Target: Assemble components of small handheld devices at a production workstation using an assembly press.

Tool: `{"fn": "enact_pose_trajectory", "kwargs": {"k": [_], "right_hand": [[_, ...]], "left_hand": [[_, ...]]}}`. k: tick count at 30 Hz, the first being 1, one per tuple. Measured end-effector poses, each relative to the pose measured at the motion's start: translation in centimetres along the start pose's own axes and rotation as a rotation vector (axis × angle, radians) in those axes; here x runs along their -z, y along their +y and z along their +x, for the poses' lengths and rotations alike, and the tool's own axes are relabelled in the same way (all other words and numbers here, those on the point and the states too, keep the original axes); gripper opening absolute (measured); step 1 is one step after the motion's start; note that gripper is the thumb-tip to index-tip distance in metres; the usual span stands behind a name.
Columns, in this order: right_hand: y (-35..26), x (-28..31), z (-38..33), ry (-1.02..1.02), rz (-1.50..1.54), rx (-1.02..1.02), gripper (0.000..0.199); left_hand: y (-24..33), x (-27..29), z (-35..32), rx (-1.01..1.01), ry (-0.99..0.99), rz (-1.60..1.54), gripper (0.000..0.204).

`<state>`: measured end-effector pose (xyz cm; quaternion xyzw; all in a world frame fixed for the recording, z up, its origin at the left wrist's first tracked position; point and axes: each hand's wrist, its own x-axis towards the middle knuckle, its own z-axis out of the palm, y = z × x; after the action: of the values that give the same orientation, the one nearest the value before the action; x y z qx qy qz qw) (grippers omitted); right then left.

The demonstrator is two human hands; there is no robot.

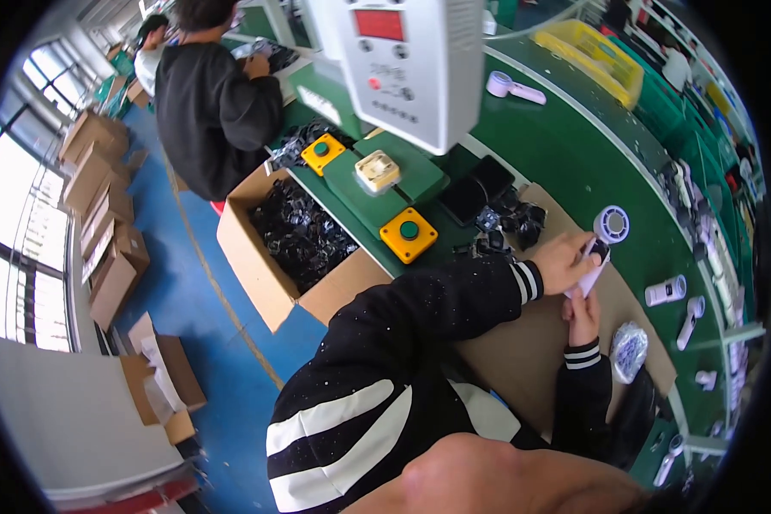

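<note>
Cardboard sheet (518, 364) under plastic-wrapped bundle (630, 352)

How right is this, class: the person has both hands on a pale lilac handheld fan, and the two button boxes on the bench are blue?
The colour is wrong: the two button boxes are yellow, as the head view shows. The rest stands: the left hand and right hand are both on the pale lilac handheld fan.

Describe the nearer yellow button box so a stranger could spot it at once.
Find the white machine head over the green bench. A green base bearing a cream block shows below. The yellow button box flanks that base; unlike its twin, it is closer to the person's left hand.
</note>
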<state>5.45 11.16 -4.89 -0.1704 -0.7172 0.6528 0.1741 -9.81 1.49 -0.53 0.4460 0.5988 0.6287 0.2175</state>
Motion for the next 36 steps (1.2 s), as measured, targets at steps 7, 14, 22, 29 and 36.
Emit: {"fn": "enact_pose_trajectory", "kwargs": {"k": [7,14,22,29,36], "right_hand": [[-0.8,2.6,7.7,0.261,0.635,-0.353,0.035],[0.1,2.9,8.4,0.491,0.4,0.084,0.053],[-5.8,13.1,-1.8,0.194,-0.269,0.099,0.032],[-0.7,20.4,-4.8,0.221,-0.922,-0.127,0.021],[-1.9,17.0,-5.9,0.188,-0.84,-0.048,0.02]], "left_hand": [[-3.7,-3.4,0.0,-0.049,0.198,0.357,0.063],[-3.5,-3.4,-0.2,-0.046,0.101,0.337,0.059],[-2.7,-3.2,-1.2,-0.116,-0.185,0.303,0.037],[-2.0,-3.2,-1.9,-0.158,-0.346,0.301,0.03],[-3.0,-3.6,-1.6,-0.17,-0.348,0.268,0.028]]}}
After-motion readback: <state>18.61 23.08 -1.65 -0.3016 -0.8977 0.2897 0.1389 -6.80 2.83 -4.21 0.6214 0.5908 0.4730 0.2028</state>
